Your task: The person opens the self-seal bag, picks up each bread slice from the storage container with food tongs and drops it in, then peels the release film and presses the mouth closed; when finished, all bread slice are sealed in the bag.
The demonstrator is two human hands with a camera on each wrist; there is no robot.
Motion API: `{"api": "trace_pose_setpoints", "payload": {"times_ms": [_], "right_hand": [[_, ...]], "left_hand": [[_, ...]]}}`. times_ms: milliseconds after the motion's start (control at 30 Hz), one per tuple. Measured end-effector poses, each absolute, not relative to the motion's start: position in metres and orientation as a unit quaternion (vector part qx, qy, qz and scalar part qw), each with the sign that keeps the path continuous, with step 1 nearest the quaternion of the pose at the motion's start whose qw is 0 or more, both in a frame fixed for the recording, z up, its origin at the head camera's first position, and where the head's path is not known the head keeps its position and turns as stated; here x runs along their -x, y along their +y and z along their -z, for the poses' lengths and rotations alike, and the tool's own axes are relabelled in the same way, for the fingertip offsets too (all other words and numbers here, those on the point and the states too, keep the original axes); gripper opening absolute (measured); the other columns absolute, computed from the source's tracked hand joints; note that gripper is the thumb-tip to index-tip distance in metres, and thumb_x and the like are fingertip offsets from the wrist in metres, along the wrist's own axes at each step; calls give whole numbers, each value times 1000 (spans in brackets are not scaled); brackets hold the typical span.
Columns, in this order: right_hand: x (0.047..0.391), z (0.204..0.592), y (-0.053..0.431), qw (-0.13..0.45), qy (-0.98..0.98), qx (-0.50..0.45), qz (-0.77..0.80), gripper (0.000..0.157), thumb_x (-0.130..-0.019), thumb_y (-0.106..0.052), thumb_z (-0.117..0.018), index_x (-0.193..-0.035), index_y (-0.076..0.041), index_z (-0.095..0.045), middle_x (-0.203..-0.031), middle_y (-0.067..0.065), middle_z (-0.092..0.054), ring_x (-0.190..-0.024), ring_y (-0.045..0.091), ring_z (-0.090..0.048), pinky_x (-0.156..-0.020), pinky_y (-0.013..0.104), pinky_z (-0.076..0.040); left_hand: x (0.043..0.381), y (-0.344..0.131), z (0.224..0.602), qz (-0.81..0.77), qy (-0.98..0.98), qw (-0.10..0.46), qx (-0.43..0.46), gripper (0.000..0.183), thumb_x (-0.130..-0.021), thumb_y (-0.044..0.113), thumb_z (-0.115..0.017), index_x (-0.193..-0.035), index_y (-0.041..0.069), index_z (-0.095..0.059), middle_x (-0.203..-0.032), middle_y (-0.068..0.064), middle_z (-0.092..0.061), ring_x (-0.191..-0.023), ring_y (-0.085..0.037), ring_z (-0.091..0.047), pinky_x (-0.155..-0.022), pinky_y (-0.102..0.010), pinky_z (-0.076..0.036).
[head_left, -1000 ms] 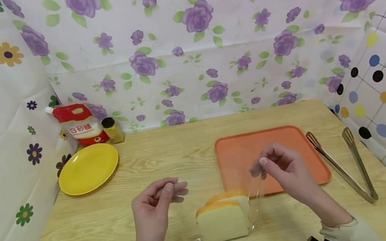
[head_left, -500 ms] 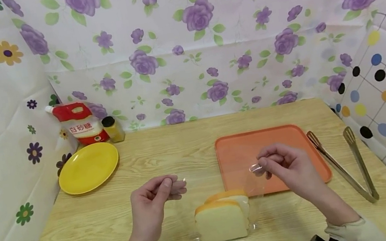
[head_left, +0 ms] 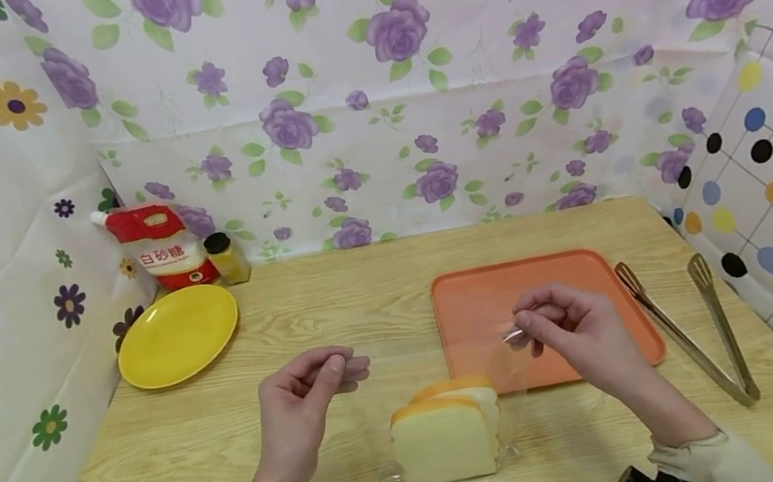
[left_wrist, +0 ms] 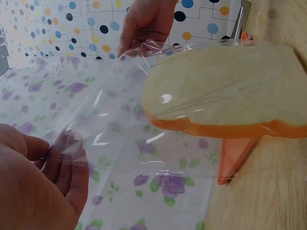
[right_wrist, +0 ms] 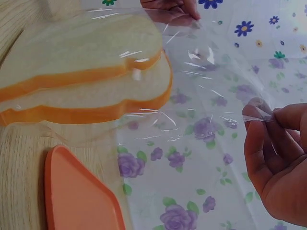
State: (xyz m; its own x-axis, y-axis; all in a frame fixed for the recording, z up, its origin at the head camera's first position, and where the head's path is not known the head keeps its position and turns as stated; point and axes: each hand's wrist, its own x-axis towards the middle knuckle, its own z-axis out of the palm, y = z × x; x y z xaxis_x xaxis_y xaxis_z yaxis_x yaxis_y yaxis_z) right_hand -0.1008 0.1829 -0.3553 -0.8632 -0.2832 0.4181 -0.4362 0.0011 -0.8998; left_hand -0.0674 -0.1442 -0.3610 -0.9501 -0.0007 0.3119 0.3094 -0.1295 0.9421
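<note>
Two bread slices (head_left: 443, 441) with orange crusts stand upright inside a clear plastic bag (right_wrist: 192, 72), one partly behind the other. My left hand (head_left: 300, 411) pinches the bag's top edge at one corner between thumb and fingers. At the opposite corner my right hand (head_left: 576, 337) pinches the same edge, and a folded bit of film glints at its fingertips. Between the hands the film is drawn out above the bread, as the left wrist view shows with the bag (left_wrist: 110, 120) spread wide. The slices' bottom edge is close to the table.
An orange tray (head_left: 472, 303) lies behind the bread to the right, with metal tongs (head_left: 691, 344) beside it. At the back left are a yellow plate (head_left: 177, 337), a red and white sugar pouch (head_left: 163, 247) and a black-capped jar (head_left: 227, 259). Patterned cloth surrounds the wooden table (head_left: 320, 302).
Over the last second my right hand has shifted slightly right and my left hand a little upward, both keeping hold of the bag. The bread has barely moved.
</note>
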Motion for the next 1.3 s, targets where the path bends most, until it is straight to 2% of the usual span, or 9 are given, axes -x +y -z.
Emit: {"api": "trace_pose_setpoints", "payload": {"times_ms": [100,267,500,800,1033,1300], "right_hand": [[102,356,183,58,-694,-271,-665,12,-97,11,-56,-106,7,-63,-88,13,-74,-75,20,-71,-56,29,-55],[104,357,184,61,-683,-294,-665,12,-97,14,-54,-105,10,-62,-89,13,-73,-74,20,-70,-54,28,-54],[106,356,184,72,-686,-313,-652,16,-96,16,-53,-104,6,-63,-89,16,-71,-71,21,-67,-51,29,-52],[105,354,185,60,-689,-316,-650,13,-97,15,-53,-104,8,-61,-90,13,-73,-73,18,-70,-52,28,-52],[106,354,187,42,-690,-305,-656,18,-97,12,-55,-108,2,-66,-89,14,-73,-71,22,-70,-52,30,-53],[108,355,190,34,-680,-312,-663,16,-97,13,-54,-107,5,-65,-89,14,-73,-72,20,-70,-52,30,-54]], "left_hand": [[67,-146,361,738,-654,109,124,14,-98,0,-61,-102,-11,-69,-89,-12,-75,-81,-23,-74,-72,-35,-60],[68,-148,361,737,-650,111,148,14,-98,-3,-60,-102,-14,-68,-90,-12,-75,-81,-22,-74,-72,-34,-60],[68,-153,360,733,-648,104,176,15,-97,-6,-60,-104,-3,-73,-94,-12,-75,-83,-22,-74,-71,-35,-60],[69,-155,359,736,-639,120,187,17,-96,-9,-59,-105,-3,-72,-91,-12,-75,-78,-22,-74,-69,-34,-60],[73,-156,359,726,-642,126,213,22,-96,-12,-58,-110,-1,-72,-91,-11,-75,-77,-21,-74,-68,-35,-60],[76,-157,360,717,-641,140,235,24,-94,-15,-58,-108,-2,-72,-89,-13,-75,-73,-21,-74,-63,-35,-60]]}}
